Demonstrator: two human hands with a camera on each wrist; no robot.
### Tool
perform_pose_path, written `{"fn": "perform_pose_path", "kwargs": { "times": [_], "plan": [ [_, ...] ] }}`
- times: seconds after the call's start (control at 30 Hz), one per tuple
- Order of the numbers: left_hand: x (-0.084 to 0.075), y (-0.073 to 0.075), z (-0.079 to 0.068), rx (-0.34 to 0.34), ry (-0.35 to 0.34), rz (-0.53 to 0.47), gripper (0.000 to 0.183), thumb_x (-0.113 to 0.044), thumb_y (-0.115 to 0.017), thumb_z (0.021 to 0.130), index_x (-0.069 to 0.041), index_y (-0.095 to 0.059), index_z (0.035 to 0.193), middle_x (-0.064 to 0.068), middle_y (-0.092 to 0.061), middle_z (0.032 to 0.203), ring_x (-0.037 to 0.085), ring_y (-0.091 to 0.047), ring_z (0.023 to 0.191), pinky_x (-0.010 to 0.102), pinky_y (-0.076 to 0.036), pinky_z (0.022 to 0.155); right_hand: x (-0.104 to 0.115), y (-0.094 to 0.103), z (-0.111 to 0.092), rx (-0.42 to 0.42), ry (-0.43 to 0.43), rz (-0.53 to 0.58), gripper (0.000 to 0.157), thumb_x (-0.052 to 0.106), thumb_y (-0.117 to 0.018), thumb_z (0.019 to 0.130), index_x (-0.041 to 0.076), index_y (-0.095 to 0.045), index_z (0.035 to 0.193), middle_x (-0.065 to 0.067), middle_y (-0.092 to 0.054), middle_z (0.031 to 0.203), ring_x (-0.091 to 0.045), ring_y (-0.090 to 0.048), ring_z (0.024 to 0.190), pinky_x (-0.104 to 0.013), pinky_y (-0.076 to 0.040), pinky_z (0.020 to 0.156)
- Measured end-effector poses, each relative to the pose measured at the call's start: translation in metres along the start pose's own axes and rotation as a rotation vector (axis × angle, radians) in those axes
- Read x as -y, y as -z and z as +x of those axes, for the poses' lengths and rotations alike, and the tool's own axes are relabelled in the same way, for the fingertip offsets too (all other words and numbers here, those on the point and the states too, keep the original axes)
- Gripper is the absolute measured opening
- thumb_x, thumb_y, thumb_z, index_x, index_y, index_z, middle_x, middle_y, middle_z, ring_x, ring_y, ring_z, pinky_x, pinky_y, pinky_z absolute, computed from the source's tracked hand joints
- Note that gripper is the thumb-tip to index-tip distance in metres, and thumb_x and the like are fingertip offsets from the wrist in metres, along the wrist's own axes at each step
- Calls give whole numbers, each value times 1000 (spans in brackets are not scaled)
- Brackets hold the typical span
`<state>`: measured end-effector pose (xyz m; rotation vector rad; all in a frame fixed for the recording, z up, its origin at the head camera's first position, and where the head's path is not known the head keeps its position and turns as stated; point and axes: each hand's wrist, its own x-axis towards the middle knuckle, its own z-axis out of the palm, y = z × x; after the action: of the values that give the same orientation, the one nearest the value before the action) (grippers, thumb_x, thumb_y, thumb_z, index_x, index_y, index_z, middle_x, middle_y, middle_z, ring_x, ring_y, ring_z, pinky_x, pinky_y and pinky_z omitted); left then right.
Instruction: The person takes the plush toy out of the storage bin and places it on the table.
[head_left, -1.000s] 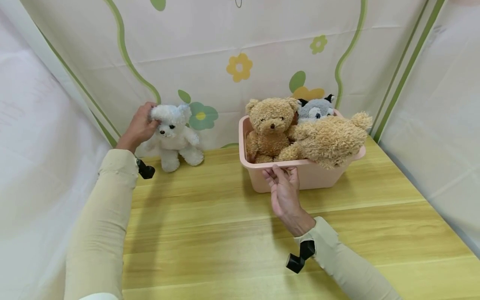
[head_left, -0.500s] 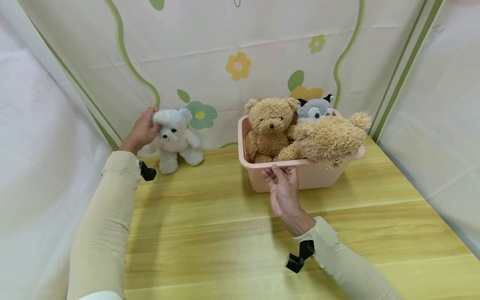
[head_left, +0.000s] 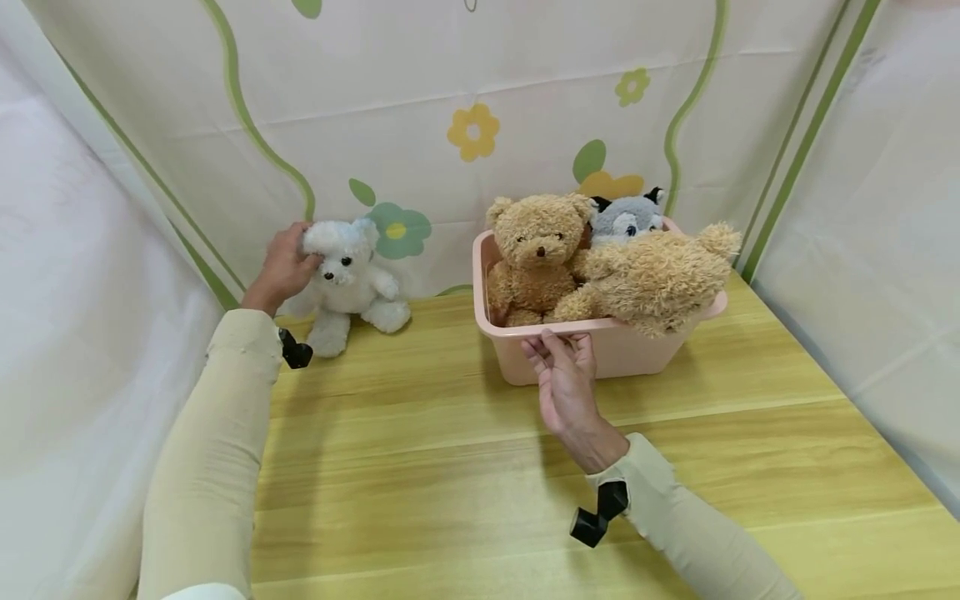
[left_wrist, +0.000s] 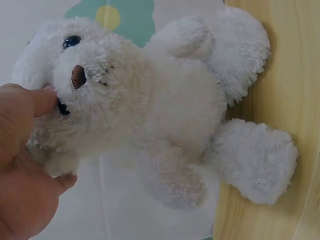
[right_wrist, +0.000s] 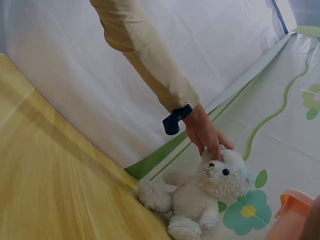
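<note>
A white teddy bear (head_left: 348, 287) sits at the table's back left, against the cloth wall. My left hand (head_left: 283, 262) grips the side of its head; in the left wrist view the thumb (left_wrist: 42, 101) presses beside one dark eye. My right hand (head_left: 567, 383) pinches the front rim of a pink bin (head_left: 622, 350). Inside the bin a tan teddy bear (head_left: 540, 250) sits upright at the left. A second tan plush (head_left: 660, 279) lies across the right side, over the rim, its face hidden. Behind it shows the head of a grey plush (head_left: 624, 221) with black ears.
A wooden table (head_left: 420, 467) stretches in front of both hands. White cloth walls (head_left: 390, 100) with flowers and green vines enclose it at the back and sides. The bin stands near the back wall, to the right of the white bear.
My left hand has come down slightly with the white bear's head, and the bear's legs have shifted a little toward the front. The right hand stays at the bin's rim.
</note>
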<state>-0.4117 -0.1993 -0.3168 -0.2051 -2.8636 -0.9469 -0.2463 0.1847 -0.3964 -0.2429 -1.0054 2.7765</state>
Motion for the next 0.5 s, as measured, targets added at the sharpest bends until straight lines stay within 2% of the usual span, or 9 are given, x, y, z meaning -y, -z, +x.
{"fn": "perform_pose_path", "kwargs": {
  "times": [0.13,0.2,0.3,0.5],
  "plan": [
    [0,1,0,-67,-42,103,55,-9,-51,100,3,-29,149,32,-29,151,49,-19,142,58,-8,118,0,0,-1,3,-4,-3,12,3,-50,101,13,-45,100,-2,-57,95,-14,-63,84,-26,-56,83],
    [-2,3,0,-88,-70,123,56,-11,-52,100,3,-29,149,31,-30,152,48,-19,143,57,-6,118,0,0,-1,2,-6,-3,12,3,-50,101,13,-45,100,-2,-57,95,-14,-63,84,-26,-56,83],
    [-6,6,-1,-85,-78,103,58,-15,-50,101,0,-27,152,27,-25,157,46,-14,146,56,-5,119,0,0,-1,4,-6,-2,11,3,-49,101,13,-44,100,-1,-57,95,-14,-63,84,-26,-56,83],
    [-11,7,-4,-38,-22,28,62,-19,-47,102,-10,-20,157,19,-15,163,43,-3,150,62,-10,118,0,-1,-1,3,-1,9,12,2,-50,100,13,-45,100,-1,-57,94,-14,-63,83,-26,-57,83]
  ]
}}
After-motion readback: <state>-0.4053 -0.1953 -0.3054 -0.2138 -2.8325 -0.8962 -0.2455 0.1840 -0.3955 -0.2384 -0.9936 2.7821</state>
